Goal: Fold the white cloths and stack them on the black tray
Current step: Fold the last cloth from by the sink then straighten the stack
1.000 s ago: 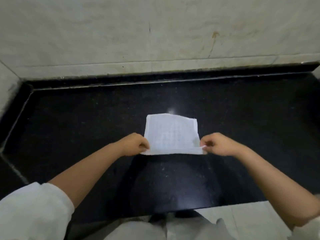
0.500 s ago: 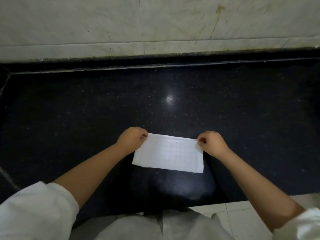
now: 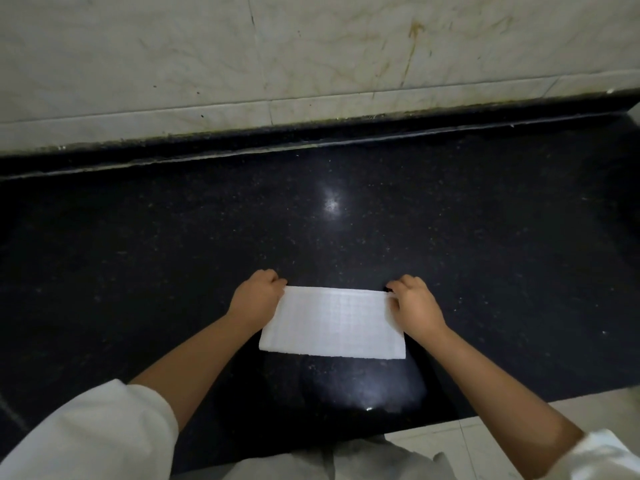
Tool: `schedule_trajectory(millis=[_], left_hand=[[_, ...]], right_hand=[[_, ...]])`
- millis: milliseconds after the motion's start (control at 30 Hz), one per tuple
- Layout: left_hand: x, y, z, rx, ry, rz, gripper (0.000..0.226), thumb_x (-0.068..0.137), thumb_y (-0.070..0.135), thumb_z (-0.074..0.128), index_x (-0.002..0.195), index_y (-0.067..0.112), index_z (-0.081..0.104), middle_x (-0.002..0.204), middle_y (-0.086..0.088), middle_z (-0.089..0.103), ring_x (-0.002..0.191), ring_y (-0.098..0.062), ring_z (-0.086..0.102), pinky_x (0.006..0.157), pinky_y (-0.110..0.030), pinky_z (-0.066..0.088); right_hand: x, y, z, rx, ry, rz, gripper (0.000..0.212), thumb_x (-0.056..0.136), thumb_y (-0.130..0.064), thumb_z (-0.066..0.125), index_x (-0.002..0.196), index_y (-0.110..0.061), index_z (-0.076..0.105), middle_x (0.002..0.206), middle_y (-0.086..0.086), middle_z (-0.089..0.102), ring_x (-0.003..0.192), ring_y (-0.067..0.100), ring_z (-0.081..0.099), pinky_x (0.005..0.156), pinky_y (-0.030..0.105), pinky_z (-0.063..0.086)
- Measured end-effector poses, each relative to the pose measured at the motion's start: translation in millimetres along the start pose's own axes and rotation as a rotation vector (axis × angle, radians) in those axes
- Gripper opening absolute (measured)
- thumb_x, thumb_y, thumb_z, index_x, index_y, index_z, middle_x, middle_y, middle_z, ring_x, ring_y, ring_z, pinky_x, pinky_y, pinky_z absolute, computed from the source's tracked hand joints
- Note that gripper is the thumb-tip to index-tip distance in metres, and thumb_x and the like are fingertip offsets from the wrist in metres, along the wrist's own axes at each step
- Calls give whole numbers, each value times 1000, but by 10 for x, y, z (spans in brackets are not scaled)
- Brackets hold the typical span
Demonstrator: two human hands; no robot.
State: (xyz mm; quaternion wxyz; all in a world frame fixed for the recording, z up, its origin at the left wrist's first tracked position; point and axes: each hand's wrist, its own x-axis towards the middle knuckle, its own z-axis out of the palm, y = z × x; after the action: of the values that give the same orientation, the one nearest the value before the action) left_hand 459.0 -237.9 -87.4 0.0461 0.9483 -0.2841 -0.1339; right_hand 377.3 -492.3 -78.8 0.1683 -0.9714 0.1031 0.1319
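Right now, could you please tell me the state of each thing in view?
white cloth: folded into a flat rectangle, lying on the black counter.
left hand: pinches the cloth's far left corner.
right hand: pinches the cloth's far right corner.

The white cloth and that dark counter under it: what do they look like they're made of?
The white rectangular cloth looks like thin woven or waffle-textured fabric, matte, with a faint grid pattern; it could be a disposable wipe. The black speckled counter looks like polished stone, perhaps granite: pale flecks and a sharp light reflection.
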Motion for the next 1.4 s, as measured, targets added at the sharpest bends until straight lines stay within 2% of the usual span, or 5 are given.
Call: schedule_trajectory(millis=[167,500,833,1067,1400], left_hand=[[46,18,-13,140,-16,46,46,10,13,93,44,13,62,50,-1,56,40,-12,55,30,-11,33],[-46,-127,-735,117,411,314,28,76,13,45,60,4,66,60,-11,64,49,-24,58,42,-28,47],[-388,-42,84,104,158,260,32,75,27,46,53,15,66,53,0,58,42,-16,55,40,-17,41],[-212,95,-4,-58,-84,-228,57,100,30,34,146,2,18,156,-14,14,145,-26,14,118,-37,15],[-142,164,120,-26,-189,-262,63,100,39,18,148,7,-10,157,-7,-16,146,-18,-13,118,-35,-9]], right_hand=[[75,-33,-42,-72,-27,-47,28,90,-2,41,109,1,61,114,15,55,107,28,48,83,32,42],[45,-82,-672,119,539,-359,24,73,-10,42,73,2,63,72,18,65,75,22,51,70,24,35],[-230,-5,118,-101,192,-180,18,63,-12,53,66,-5,69,85,19,69,86,43,67,65,53,52],[-144,-287,83,-42,65,325,32,89,-22,49,112,1,53,121,18,53,112,34,47,91,40,40],[-53,-424,-62,423,149,385,5,80,-2,53,77,-3,49,81,15,56,73,24,48,61,28,35]])
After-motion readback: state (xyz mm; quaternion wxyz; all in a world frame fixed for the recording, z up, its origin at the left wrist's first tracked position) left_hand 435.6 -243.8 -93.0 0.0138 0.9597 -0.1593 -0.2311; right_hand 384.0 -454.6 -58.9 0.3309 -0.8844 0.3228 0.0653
